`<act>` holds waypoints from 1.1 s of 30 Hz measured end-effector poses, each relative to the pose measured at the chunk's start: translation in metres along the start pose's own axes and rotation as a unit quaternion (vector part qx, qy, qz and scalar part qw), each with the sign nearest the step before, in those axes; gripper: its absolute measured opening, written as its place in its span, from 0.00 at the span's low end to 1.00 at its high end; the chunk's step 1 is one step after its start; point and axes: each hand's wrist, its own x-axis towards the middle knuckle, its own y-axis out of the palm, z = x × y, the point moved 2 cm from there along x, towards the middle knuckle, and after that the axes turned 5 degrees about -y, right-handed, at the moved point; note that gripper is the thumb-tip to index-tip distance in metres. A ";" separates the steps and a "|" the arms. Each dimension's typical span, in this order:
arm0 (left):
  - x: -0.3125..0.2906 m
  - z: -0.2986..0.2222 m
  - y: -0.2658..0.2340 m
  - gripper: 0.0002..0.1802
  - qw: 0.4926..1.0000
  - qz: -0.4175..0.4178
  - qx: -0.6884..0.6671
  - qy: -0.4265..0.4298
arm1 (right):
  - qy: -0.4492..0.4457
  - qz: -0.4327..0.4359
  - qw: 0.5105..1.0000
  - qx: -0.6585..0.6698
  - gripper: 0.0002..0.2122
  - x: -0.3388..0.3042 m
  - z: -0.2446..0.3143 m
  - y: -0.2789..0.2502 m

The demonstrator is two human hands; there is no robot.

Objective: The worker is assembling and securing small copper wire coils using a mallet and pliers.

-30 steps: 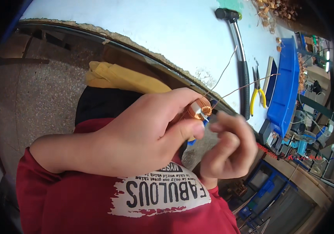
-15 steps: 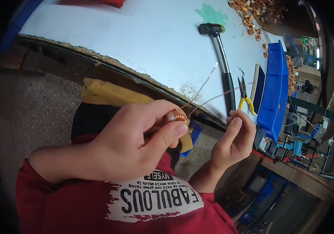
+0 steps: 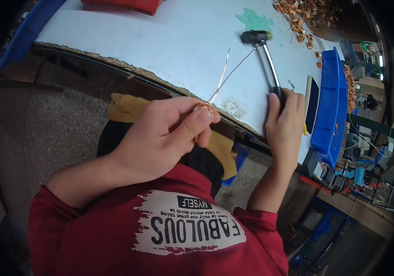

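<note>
Between the thumb and fingers of my left hand is a small copper wire coil. Two long wire leads rise from it and spread apart over the table's edge; one tip overlaps the hammer's head in the picture. My right hand is closed round the black grip of a hammer, whose shaft is metal and whose dark head points away from me. The head looks a little blurred. Beside that hand, a bit of yellow pliers handle shows; the rest is hidden behind the hand.
The white table has a ragged front edge. At right are a dark flat slab and a blue bin; a pile of copper coils lies at the far right. A red object and a blue bin are at far left.
My right hand has moved up and forward and taken hold of the hammer's grip, covering most of the pliers. My left hand has tilted the coil and moved slightly away from me.
</note>
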 end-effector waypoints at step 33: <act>0.020 0.035 -0.022 0.07 0.878 0.074 -0.466 -0.087 | -0.116 0.156 0.932 0.306 0.07 -0.038 -0.004 -0.040</act>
